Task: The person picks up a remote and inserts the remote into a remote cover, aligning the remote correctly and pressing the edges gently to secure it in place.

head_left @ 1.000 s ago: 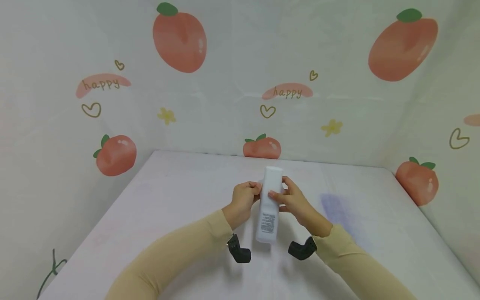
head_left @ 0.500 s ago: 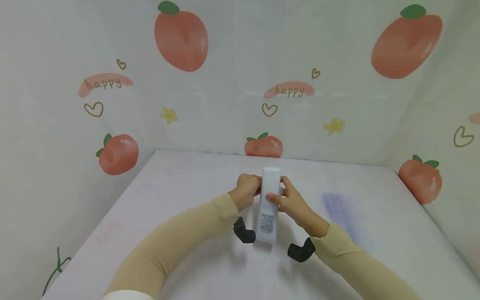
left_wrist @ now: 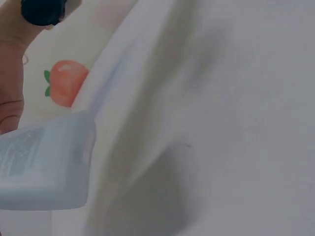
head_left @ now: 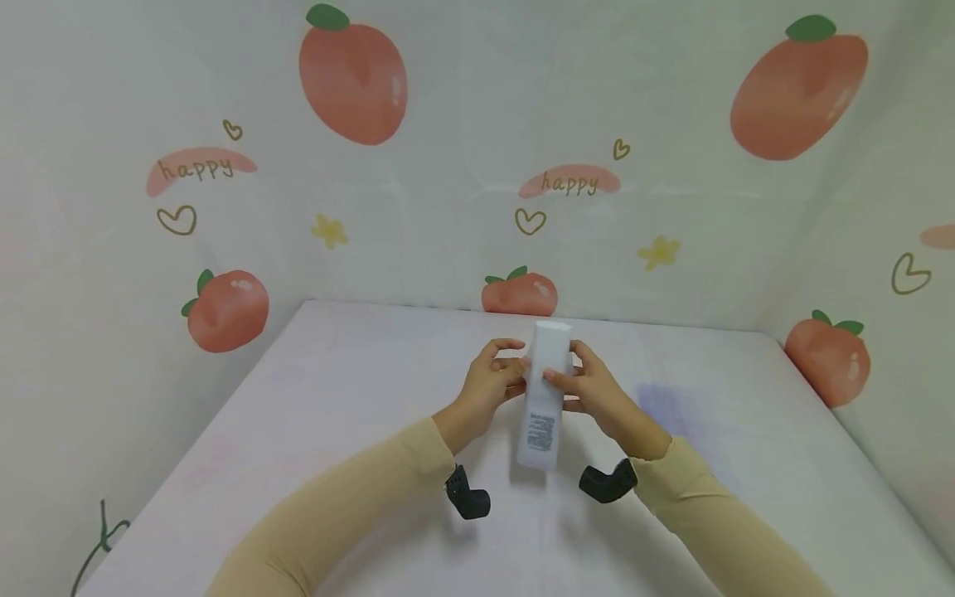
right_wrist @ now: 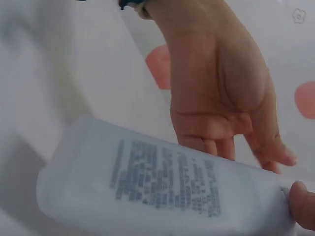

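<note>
A white plastic bottle-like container [head_left: 547,398] with a block of small grey print low on its near side tilts up over the table in the head view. My right hand [head_left: 606,400] grips it from the right, its thumb across the near face and its fingers behind. Along the other side, my left hand [head_left: 481,390] reaches in with spread, slightly bent fingers, their tips at the container's left edge and partly hidden behind it. In the right wrist view the container [right_wrist: 147,182] fills the lower part, with the left hand [right_wrist: 216,88] beyond it.
A white-covered table [head_left: 336,398] spreads under both arms, with a faint purple patch [head_left: 667,410] to the right. Fruit-printed white curtains [head_left: 448,166] rise behind it and at both sides. A dark wrist camera [head_left: 468,496] juts out below the left wrist, and another [head_left: 608,482] below the right.
The left hand first turned with its knuckles up, then turned back and spread its fingers. The container has shifted slightly right and away, still in the right hand's grip.
</note>
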Demonstrator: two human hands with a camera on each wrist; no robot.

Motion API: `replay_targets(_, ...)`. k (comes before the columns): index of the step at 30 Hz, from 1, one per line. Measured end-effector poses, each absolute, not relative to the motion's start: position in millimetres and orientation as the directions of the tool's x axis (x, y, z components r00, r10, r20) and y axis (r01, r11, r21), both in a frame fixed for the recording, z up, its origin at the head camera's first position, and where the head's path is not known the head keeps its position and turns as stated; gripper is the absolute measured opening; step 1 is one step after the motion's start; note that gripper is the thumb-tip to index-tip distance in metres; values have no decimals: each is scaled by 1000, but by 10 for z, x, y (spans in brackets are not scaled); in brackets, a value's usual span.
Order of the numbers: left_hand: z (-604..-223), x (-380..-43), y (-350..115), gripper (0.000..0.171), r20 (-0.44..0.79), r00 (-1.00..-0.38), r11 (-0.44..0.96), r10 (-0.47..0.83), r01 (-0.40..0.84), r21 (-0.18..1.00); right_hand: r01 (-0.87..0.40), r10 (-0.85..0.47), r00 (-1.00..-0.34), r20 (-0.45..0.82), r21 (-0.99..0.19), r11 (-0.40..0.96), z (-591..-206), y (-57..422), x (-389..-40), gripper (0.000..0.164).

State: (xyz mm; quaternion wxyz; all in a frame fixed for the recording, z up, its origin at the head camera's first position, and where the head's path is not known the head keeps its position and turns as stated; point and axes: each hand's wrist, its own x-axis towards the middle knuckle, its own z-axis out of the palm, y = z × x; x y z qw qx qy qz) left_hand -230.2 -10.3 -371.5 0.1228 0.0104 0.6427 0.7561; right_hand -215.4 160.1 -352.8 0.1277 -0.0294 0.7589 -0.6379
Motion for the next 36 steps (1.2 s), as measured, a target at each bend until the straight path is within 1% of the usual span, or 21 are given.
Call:
replay_targets(3,-3733,-2261,-137,38,-102,-960,-52,259,-120,991,153,-251,-951,-181,-980,127,-3550,1637,-2149,54)
replay_targets(8,-3736,-2225,-154,44,-147,-945,132,293,-113,985,194,-329,-922,-205,-979,66,-3574,1651,-2115,53)
replay_targets(10,-3739,-2218,-148,44,-152,-944,173,293,-104,980,195,-352,-915,-199,-980,48,-3581,1648,-2106,54)
replay_targets(12,-3742,-2212,-138,44,-158,-943,183,294,-107,977,191,-362,-912,-191,-981,35,-3584,1641,-2103,55)
replay_targets(16,-3761,-2213,-121,47,-166,-946,138,279,-131,982,177,-372,-911,-178,-984,38,-3590,1631,-2105,60)
replay_targets(20,-3735,-2226,-127,49,-178,-955,34,239,-175,984,228,-328,-921,-210,-973,-18,-3606,1615,-2102,77)
replay_targets(21,-3717,-2229,-133,48,-176,-958,8,228,-179,984,247,-312,-923,-223,-968,-38,-3616,1608,-2099,78)
replay_targets(23,-3685,-2238,-145,48,-172,-962,-32,210,-183,983,271,-292,-925,-242,-960,-63,-3641,1590,-2086,74)
replay_targets(25,-3664,-2246,-154,48,-179,-963,-46,201,-192,980,266,-280,-930,-237,-961,-70,-3671,1567,-2070,61)
replay_targets(28,-3657,-2241,-154,49,-216,-956,-53,201,-230,972,226,-252,-946,-205,-973,-56,-3712,1523,-2047,40)
replay_targets(30,-3670,-2237,-148,51,-235,-952,-52,198,-250,967,199,-214,-960,-181,-978,-66,-3732,1490,-2032,34)
replay_targets(32,-3681,-2233,-141,52,-246,-950,-51,193,-260,964,181,-185,-969,-165,-981,-74,-3748,1459,-2018,33)
replay_targets(36,-3692,-2232,-134,53,-236,-958,-42,163,-246,968,181,-148,-975,-166,-979,-93,-3766,1408,-2004,42)
